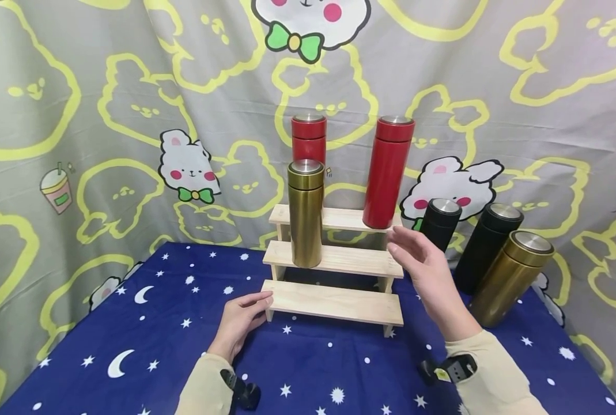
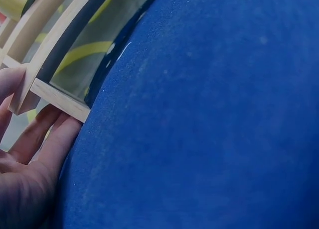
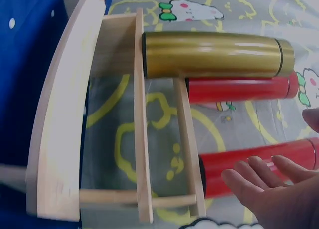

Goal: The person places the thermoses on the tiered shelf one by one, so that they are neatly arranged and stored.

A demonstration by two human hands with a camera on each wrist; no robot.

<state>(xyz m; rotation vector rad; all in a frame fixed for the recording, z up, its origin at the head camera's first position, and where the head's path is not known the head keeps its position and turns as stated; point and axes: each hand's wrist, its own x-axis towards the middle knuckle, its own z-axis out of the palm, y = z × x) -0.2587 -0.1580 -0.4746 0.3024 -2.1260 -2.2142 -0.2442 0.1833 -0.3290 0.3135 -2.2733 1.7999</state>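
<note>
My left hand grips the left end of the bottom step of a three-tier wooden display stand. In the left wrist view, one finger lies on the step's edge and others press beside its leg. My right hand is held at the stand's right side, fingers loosely bent with nothing in them. It is nearest a red thermos flask at the top step's right end; contact cannot be told. A second red flask stands at the top left, partly hidden behind a gold flask on the middle step.
Right of the stand, two black flasks and another gold flask stand on the dark blue star-patterned cloth. A grey curtain with yellow bear outlines hangs close behind the stand and along the sides.
</note>
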